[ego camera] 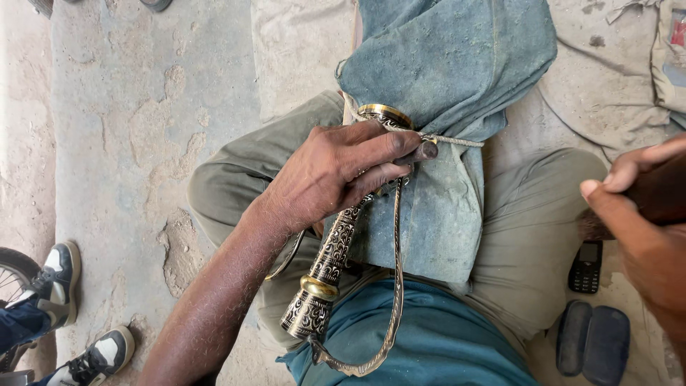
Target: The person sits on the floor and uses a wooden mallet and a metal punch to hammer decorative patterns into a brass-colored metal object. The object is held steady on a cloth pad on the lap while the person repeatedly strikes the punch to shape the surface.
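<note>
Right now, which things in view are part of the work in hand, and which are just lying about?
In hand:
left hand pressing the engraved metal hilt
small punch at its fingertips
blue-grey cloth under the hilt
right hand gripping a dark handle

Lying about:
mobile phone
dark sandals
another person's sneakers

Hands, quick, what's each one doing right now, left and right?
Left hand: closed around the engraved sword hilt, pressing it against the blue cloth.
Right hand: closed on a dark handle; what tool it belongs to cannot be told.
</note>
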